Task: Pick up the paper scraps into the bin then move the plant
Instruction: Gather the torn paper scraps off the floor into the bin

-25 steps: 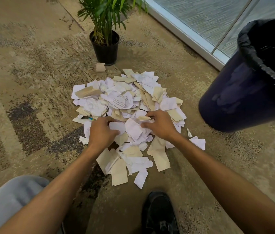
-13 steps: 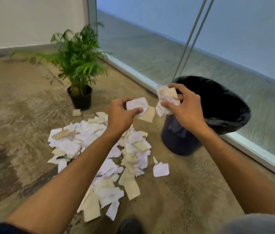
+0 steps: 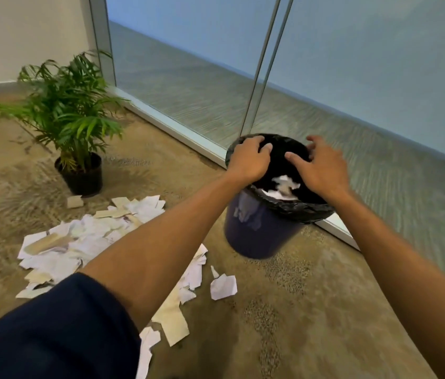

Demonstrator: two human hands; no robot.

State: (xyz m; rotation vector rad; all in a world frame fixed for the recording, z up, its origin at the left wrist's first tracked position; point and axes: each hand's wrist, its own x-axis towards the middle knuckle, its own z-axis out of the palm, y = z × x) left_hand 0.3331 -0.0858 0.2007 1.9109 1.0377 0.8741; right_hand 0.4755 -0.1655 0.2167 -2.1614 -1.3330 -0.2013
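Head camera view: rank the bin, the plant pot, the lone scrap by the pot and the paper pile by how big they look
1. paper pile, widest spread.
2. bin.
3. plant pot, though it sits farther from the camera than the bin, so the true gap is unsure.
4. lone scrap, clearly smallest.

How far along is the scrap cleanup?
Early. Some scraps lie inside the bin. Left hand and right hand hover over its opening, holding nothing. Most of the paper pile is on the carpet; the plant sits unmoved beyond it.
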